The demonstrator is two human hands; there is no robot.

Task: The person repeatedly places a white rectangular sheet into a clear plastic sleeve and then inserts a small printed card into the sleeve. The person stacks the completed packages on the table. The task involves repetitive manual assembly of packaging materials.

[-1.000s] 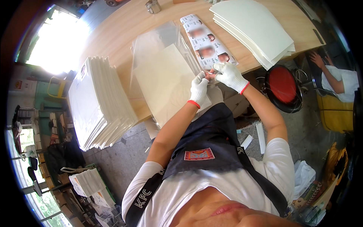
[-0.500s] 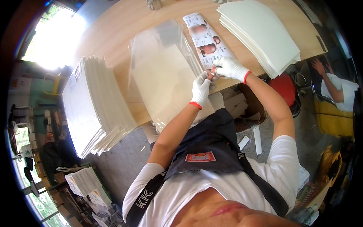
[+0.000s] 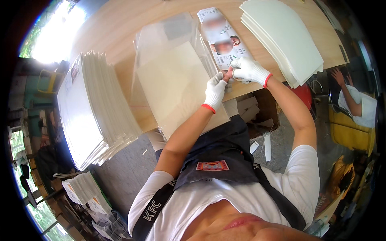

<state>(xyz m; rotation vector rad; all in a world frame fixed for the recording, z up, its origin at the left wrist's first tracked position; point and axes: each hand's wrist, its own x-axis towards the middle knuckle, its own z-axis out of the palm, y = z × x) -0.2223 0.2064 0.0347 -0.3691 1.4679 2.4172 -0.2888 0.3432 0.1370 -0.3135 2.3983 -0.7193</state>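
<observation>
My left hand (image 3: 215, 89) and my right hand (image 3: 250, 71) wear white knit gloves with red cuffs; some fingertips are bare. Their fingers are closed and meet at the near end of a strip-shaped stack of printed labels (image 3: 217, 27) with portrait pictures. What is pinched between the fingertips is too small to make out. Left of the labels lie clear plastic sleeves (image 3: 149, 44), with a cream board (image 3: 173, 80) in or under the top one, partly covered by my left forearm.
A tall stack of sleeved boards (image 3: 86, 108) stands at the table's left edge. Pale boards (image 3: 287, 40) lie fanned at the right on the wooden table (image 3: 116, 24). Beneath the table is a carton of scraps (image 3: 261, 108). Another person's hand (image 3: 337, 76) shows at far right.
The whole view has shifted slightly. My fingertips have come together and now touch near the end of the label stack.
</observation>
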